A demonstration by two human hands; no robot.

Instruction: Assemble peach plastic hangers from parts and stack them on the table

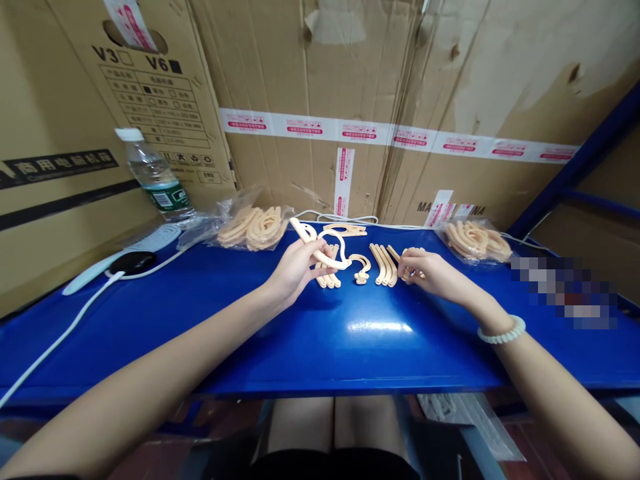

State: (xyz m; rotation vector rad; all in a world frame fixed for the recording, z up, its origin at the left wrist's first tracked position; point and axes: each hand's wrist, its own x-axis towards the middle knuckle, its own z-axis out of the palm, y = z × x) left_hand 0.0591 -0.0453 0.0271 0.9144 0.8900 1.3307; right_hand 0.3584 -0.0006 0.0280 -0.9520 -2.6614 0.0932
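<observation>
- At the near side, a bare stretch of the blue surface (300,353) is shown; all the cream pieces are placed beyond it.
- The right wrist is encircled by a pale bracelet (503,331).
- The left hand (294,270) is closed, thumb against fingers, on a looped piece (340,264), which is held raised and tilted above the surface.
- The right hand (429,272) is lowered at the right end of the row, its fingers curled; whether a strip is gripped cannot be told.
- Slightly curved strips are laid in two groups: the left strips (327,280) are partly covered by the left hand, and the right strips (384,267) are set just beside the right hand.
- Between these groups, hook-shaped pieces (367,264) are seen.
- Farther back, flat pieces (355,229) are laid behind the held piece.
- Similar cream pieces are contained in two clear bags: the left bag (245,199), beyond the left hand, and the right bag (441,230), beyond the right.
- At the far left, a transparent bottle (155,175) with a white cap and green label is stood upright before cardboard (300,80).
</observation>
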